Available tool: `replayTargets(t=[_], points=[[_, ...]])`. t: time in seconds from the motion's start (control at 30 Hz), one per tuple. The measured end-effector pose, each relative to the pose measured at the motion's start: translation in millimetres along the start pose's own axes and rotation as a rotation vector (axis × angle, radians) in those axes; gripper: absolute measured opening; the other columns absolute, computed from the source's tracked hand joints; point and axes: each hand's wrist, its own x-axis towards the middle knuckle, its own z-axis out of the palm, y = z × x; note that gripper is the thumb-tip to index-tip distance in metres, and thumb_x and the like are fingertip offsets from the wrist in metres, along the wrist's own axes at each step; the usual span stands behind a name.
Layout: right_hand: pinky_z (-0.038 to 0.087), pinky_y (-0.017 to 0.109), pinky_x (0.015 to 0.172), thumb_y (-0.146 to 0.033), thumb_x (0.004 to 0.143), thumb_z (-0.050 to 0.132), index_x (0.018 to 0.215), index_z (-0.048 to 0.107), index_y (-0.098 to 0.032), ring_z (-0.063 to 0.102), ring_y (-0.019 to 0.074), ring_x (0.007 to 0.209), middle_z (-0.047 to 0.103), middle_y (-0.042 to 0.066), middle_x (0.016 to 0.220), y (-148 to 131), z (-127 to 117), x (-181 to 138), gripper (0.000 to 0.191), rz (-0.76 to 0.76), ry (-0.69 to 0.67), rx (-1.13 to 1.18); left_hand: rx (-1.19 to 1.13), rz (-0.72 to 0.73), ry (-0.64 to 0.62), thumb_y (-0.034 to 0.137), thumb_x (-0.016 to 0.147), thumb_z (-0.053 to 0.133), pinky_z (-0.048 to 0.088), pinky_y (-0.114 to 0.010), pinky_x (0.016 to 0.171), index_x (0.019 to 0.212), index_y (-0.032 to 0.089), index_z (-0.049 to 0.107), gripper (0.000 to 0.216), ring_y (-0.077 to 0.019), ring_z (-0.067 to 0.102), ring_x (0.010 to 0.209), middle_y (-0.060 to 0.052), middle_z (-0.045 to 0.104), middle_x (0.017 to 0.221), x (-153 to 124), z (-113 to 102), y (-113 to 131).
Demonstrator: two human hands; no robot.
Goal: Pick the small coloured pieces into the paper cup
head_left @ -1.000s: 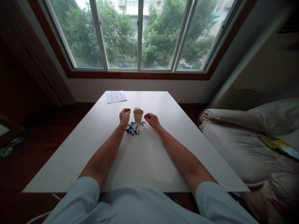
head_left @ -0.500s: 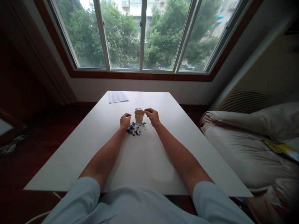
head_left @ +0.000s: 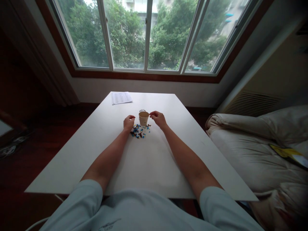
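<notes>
A light-brown paper cup (head_left: 143, 120) stands upright on the white table (head_left: 149, 163), its mouth facing up. In front of it lies a scattered heap of small blue, dark brown and pale pieces (head_left: 138, 132), too small to name exactly. My right hand (head_left: 158, 119) is at the cup's right rim, thumb and fingertips pinched together; whether they touch the rim or hold a tiny piece is unclear. To the left of the cup, my left hand (head_left: 129, 123) has its fingers curled together at the edge of the heap. Anything inside that hand is hidden.
Behind the cup is a thin dark looped thing (head_left: 142, 110). Sheets of paper (head_left: 121, 98) lie at the table's far left corner. A beige sofa (head_left: 238, 147) stands along the right side, and a window (head_left: 146, 38) is beyond the table.
The view has tilted slightly, so the table sits a bit higher in the picture. My right hand has shifted marginally to the right of the cup's rim. My left hand looks nearly unchanged.
</notes>
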Motion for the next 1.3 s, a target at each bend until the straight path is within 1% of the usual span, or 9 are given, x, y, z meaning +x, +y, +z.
replayTargets(t=[0.07,0.13,0.23,0.33,0.47,0.67,0.93,1.13,1.3], points=[[0.046,0.027,0.066,-0.026,0.075,0.060,0.094,0.072,-0.021,0.057,0.0134,0.067,0.069,-0.001,0.075,-3,-3,-4,0.024,-0.056,-0.108,-0.087,-0.014,-0.002,0.003,0.025,0.076,0.060,0.045,-0.032,0.081,0.085,0.022,0.073,0.016,-0.0187,0.059,0.079,-0.004,0.072,0.092,1,-1,0],[0.043,0.025,0.063,-0.026,0.077,0.059,0.094,0.071,-0.020,0.054,0.0124,0.064,0.068,-0.001,0.075,-9,-6,-7,0.022,-0.142,-0.161,-0.122,-0.028,-0.001,0.010,0.025,0.076,0.059,0.044,-0.032,0.081,0.084,0.023,0.073,0.016,-0.0187,0.060,0.080,-0.004,0.072,0.092,2,-2,0],[0.040,0.024,0.061,-0.027,0.080,0.056,0.090,0.069,-0.019,0.050,0.0118,0.064,0.065,-0.001,0.074,-18,-9,-9,0.018,-0.227,-0.092,-0.146,-0.037,-0.003,0.010,0.025,0.075,0.059,0.044,-0.032,0.082,0.084,0.023,0.073,0.017,-0.0189,0.060,0.081,-0.004,0.072,0.091,2,-4,1],[0.039,0.024,0.060,-0.026,0.080,0.056,0.089,0.067,-0.019,0.049,0.0115,0.063,0.062,-0.002,0.072,-24,-13,-8,0.016,-0.228,-0.081,-0.164,-0.037,-0.009,-0.008,0.026,0.074,0.060,0.045,-0.032,0.081,0.084,0.022,0.073,0.017,-0.0186,0.060,0.081,-0.004,0.072,0.091,3,-4,0],[0.040,0.023,0.061,-0.028,0.079,0.059,0.084,0.067,-0.018,0.051,0.0117,0.064,0.063,-0.002,0.071,-22,-13,-8,0.013,-0.202,-0.212,-0.227,-0.039,0.008,-0.027,0.028,0.076,0.060,0.045,-0.032,0.080,0.085,0.022,0.073,0.017,-0.0183,0.059,0.079,-0.004,0.072,0.092,3,-3,2],[0.044,0.023,0.066,-0.021,0.081,0.057,0.083,0.072,-0.019,0.058,0.0116,0.066,0.069,-0.002,0.073,-7,-4,-11,0.015,-0.176,-0.326,-0.286,-0.065,0.017,-0.078,0.029,0.075,0.064,0.046,-0.032,0.076,0.084,0.023,0.073,0.014,-0.0177,0.057,0.071,-0.004,0.071,0.086,-2,0,8],[0.047,0.025,0.077,-0.014,0.082,0.059,0.087,0.076,-0.021,0.062,0.0143,0.080,0.073,0.002,0.089,13,-3,-12,0.019,-0.146,-0.341,-0.475,-0.067,0.037,-0.173,0.030,0.075,0.064,0.048,-0.030,0.071,0.092,0.022,0.073,0.020,-0.0169,0.060,0.073,-0.005,0.070,0.088,-3,3,6],[0.045,0.027,0.087,-0.010,0.085,0.057,0.101,0.076,-0.020,0.060,0.0170,0.094,0.068,0.007,0.103,32,1,-17,0.027,-0.134,-0.270,-0.608,0.022,0.037,-0.173,0.026,0.075,0.062,0.047,-0.031,0.076,0.088,0.023,0.073,0.017,-0.0187,0.061,0.078,-0.004,0.071,0.084,-3,-1,3],[0.044,0.029,0.090,-0.008,0.088,0.053,0.106,0.076,-0.021,0.057,0.0192,0.102,0.066,0.009,0.105,31,13,-24,0.032,-0.171,-0.255,-0.641,0.059,0.028,-0.160,0.023,0.075,0.061,0.046,-0.032,0.078,0.084,0.024,0.073,0.015,-0.0196,0.061,0.078,-0.004,0.071,0.081,-6,-3,7]])
